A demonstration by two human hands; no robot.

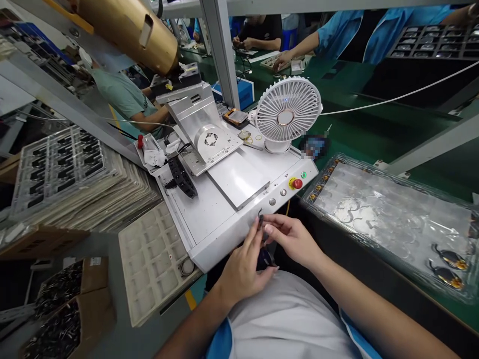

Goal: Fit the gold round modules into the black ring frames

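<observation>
Black and small, a slim dark part (261,218) with a thin curved tip is held, in the head view, just in front of a boxy white metal machine (224,234). The left hand (241,271) grasps it between raised fingers, its thumb apart; the right hand (295,242) pinches it between thumb and forefinger.

Handling of this piece looks under way, not finished. At right, a clear plastic tray (350,227) on the green worktop (346,117) bears two dark pieces with orange-gold ends (449,257) near one corner; whether they are done or waiting cannot be told. At left, brown cardboard boxes (95,281) full of small dark parts suggest much remains, if they belong to this work.

Tiny markings beside the round silver buttons (272,202) and lettering on the yellow collar of the red mushroom button (297,184) are too small to read. No brand is legible on the round white fan (286,117).
</observation>
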